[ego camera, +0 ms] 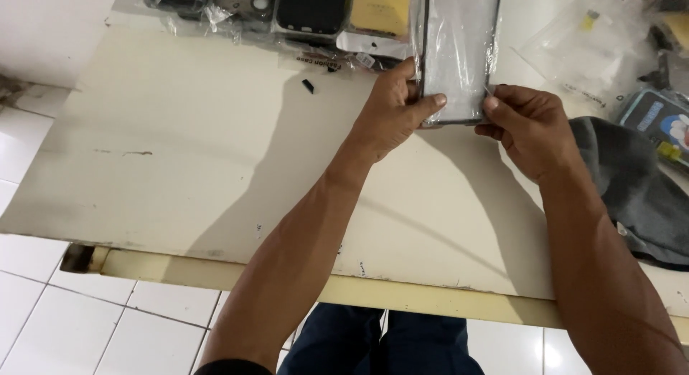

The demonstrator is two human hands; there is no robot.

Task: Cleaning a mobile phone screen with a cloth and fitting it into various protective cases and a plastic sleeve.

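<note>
Head camera, looking down at a cream-painted worktable (179,152):

— What do the two hands have between them?

— A flat, dark-rimmed rectangular phone case in a clear crinkled plastic sleeve (459,52). Both hands are clamped on its near short end, the left hand (391,109) with its thumb laid across the front of the lower left corner, the right hand (527,127) pinching the lower right corner.

— Which way does it run?

— Its long axis points straight away from the person, toward the far edge of the table, near end at the fingers, far end cut off by the frame's top. It sits just above the tabletop, between the hands, neither plainly nearer.

— Around it?

— A row of other bagged phone cases (308,16) beyond the left hand; a dark grey cloth (631,188) at the right forearm.
</note>
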